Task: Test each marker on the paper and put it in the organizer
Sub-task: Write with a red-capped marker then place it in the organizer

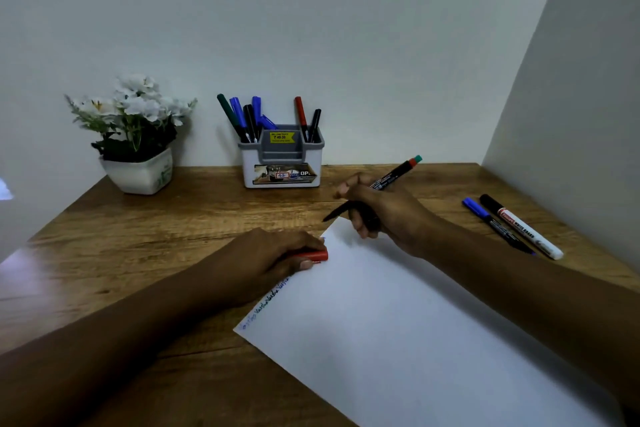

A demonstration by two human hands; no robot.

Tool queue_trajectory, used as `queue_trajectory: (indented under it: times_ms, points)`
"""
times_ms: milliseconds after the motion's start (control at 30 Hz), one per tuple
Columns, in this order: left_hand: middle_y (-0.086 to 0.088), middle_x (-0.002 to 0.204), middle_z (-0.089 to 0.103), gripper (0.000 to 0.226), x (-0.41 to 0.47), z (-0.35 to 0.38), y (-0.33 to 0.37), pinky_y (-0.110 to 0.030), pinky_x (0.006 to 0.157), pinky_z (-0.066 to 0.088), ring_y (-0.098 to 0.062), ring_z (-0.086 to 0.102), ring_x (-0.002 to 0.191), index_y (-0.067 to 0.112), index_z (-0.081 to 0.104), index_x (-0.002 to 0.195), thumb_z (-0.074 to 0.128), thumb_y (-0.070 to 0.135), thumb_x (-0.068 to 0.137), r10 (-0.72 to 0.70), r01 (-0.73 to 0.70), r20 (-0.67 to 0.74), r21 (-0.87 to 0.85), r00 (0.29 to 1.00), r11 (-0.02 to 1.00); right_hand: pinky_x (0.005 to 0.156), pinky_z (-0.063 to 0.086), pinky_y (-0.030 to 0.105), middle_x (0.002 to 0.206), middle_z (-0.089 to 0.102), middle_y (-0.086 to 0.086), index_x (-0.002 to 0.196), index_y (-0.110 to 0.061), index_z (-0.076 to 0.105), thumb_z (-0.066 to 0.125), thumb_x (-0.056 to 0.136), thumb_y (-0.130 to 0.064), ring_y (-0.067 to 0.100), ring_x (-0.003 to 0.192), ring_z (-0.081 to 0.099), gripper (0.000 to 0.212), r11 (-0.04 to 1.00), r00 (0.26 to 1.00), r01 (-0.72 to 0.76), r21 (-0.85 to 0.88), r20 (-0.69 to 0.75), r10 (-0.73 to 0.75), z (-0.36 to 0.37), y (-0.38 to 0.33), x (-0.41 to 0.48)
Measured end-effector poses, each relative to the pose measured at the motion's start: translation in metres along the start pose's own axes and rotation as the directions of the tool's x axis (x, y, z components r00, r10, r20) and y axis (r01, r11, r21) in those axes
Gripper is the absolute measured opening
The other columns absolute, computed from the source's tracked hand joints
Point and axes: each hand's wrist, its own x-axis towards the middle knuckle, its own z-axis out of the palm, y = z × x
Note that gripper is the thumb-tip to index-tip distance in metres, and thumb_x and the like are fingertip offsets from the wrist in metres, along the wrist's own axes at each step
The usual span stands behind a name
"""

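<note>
A white sheet of paper (408,322) lies on the wooden desk with small handwriting along its left edge. My right hand (384,211) grips an uncapped black marker (394,175) with a red and green end, its tip hovering just beyond the paper's far corner. My left hand (273,260) rests at the paper's left edge and holds a red cap (313,256). A white and grey organizer (282,163) at the back holds several markers. A blue marker (493,222) and a white whiteboard marker (523,227) lie on the desk at the right.
A white pot of white flowers (135,135) stands at the back left. Walls close the desk (138,236) behind and on the right. Bare wood shows between the pot, the organizer and my left hand.
</note>
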Motion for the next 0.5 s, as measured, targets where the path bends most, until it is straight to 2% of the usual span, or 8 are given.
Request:
queue_trajectory:
  times_ms: [67, 133, 300, 367, 500]
  points:
    - [0.020, 0.141, 0.043, 0.047, 0.001, 0.001, -0.002, -0.011, 0.093, 0.034, -0.002, 0.047, 0.122, 0.042, 0.039, 0.137, 0.034, 0.052, 0.091, 0.004, -0.005, 0.011, 0.049, 1.000, 0.999, 0.049, 0.050, 0.027, 0.065, 0.067, 0.009, 0.091, -0.010, 0.066, 0.053, 0.092, -0.012, 0.021, 0.057, 0.064, 0.013, 0.998, 0.996, -0.060, 0.011, 0.067, 0.059, 0.002, 0.002, 0.008]
    - [0.020, 0.142, 0.040, 0.053, 0.002, 0.001, -0.003, -0.009, 0.093, 0.030, -0.001, 0.044, 0.125, 0.043, 0.036, 0.138, 0.031, 0.058, 0.087, 0.004, -0.005, 0.015, 0.062, 1.000, 0.998, 0.057, 0.055, 0.028, 0.075, 0.071, 0.011, 0.091, -0.006, 0.067, 0.053, 0.090, -0.004, 0.019, 0.065, 0.068, 0.014, 0.995, 0.990, -0.097, 0.038, 0.109, 0.092, 0.002, 0.007, 0.013]
    - [0.031, 0.134, 0.030, 0.065, 0.004, 0.001, -0.004, -0.002, 0.096, 0.022, 0.005, 0.038, 0.127, 0.046, 0.033, 0.136, 0.015, 0.067, 0.078, 0.020, -0.023, 0.035, 0.072, 0.999, 0.997, 0.045, 0.051, 0.023, 0.057, 0.062, 0.003, 0.080, 0.000, 0.062, 0.058, 0.082, 0.008, 0.015, 0.052, 0.056, 0.009, 0.998, 0.993, -0.067, -0.016, 0.100, 0.068, 0.001, 0.024, 0.018]
    - [0.033, 0.131, 0.028, 0.062, 0.004, 0.000, -0.002, -0.001, 0.094, 0.021, 0.005, 0.036, 0.128, 0.046, 0.033, 0.136, 0.018, 0.067, 0.080, 0.017, -0.020, 0.040, 0.089, 0.999, 0.996, 0.044, 0.050, 0.022, 0.057, 0.059, 0.003, 0.080, -0.001, 0.061, 0.057, 0.082, 0.008, 0.013, 0.051, 0.053, 0.010, 0.996, 0.991, -0.051, -0.069, 0.119, 0.059, 0.000, 0.025, 0.020]
    - [0.029, 0.135, 0.036, 0.064, 0.004, 0.000, -0.002, -0.008, 0.098, 0.027, 0.002, 0.043, 0.126, 0.042, 0.040, 0.136, 0.016, 0.064, 0.081, 0.034, -0.038, 0.051, 0.084, 0.998, 0.996, 0.047, 0.052, 0.021, 0.061, 0.058, 0.007, 0.077, -0.004, 0.062, 0.056, 0.082, 0.007, 0.010, 0.051, 0.054, 0.014, 0.992, 0.990, -0.030, -0.122, 0.134, 0.046, 0.001, 0.026, 0.021]
